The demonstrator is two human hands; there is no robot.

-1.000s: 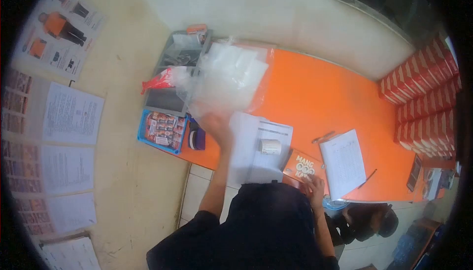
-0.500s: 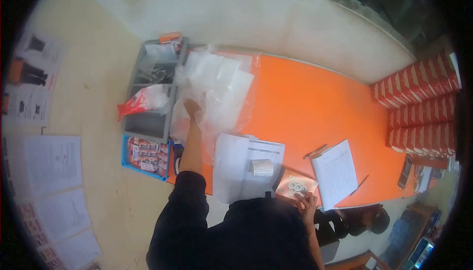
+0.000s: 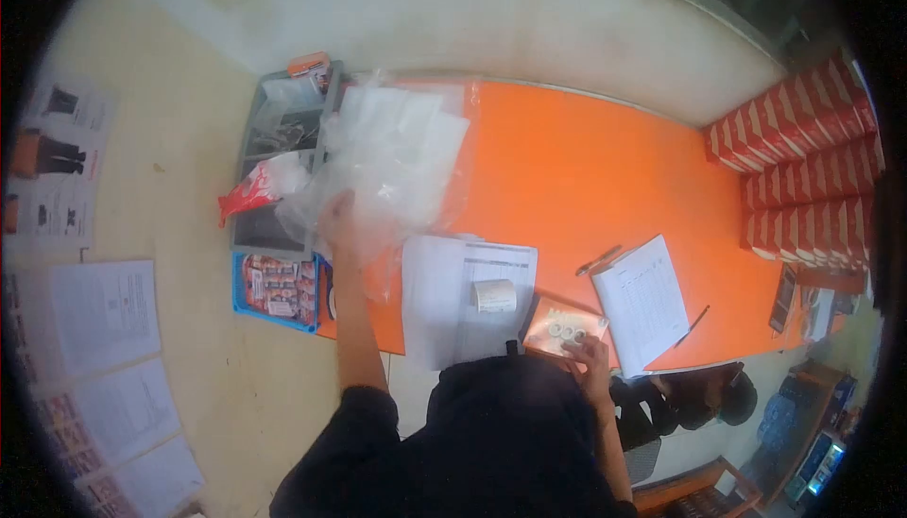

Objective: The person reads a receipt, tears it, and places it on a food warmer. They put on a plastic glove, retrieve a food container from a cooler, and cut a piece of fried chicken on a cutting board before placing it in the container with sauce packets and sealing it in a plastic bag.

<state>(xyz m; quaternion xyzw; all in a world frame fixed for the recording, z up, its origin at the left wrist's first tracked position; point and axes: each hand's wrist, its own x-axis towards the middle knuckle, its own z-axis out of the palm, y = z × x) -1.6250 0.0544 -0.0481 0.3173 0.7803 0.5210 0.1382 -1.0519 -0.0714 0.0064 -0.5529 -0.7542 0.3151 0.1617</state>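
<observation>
My left hand [image 3: 338, 219] is closed on the near left part of a clear plastic bag [image 3: 378, 220], its fingers partly veiled by the film. White sheets [image 3: 402, 140] lie in and under this bag on the orange table. My right hand [image 3: 590, 359] grips the near right corner of a flat orange box [image 3: 545, 327] with white rings on its top, at the table's front edge. Left of the box, a small white printed slip [image 3: 495, 296] rests on papers with a printed table [image 3: 472, 263].
A grey divided tray [image 3: 274, 225] holds a red-and-white packet [image 3: 260, 187]. Beside it stands a blue basket [image 3: 248, 315] of small packets. On the right are a written sheet [image 3: 644, 301], pens [image 3: 598, 261], stacked red-and-white boxes [image 3: 803, 154] and a phone [image 3: 782, 299]. Another person [image 3: 704, 400] is at lower right.
My left hand has drawn back toward me and to the left, and the bag's film now spreads further over the tray. My right hand stays at the orange box. The view has shifted slightly.
</observation>
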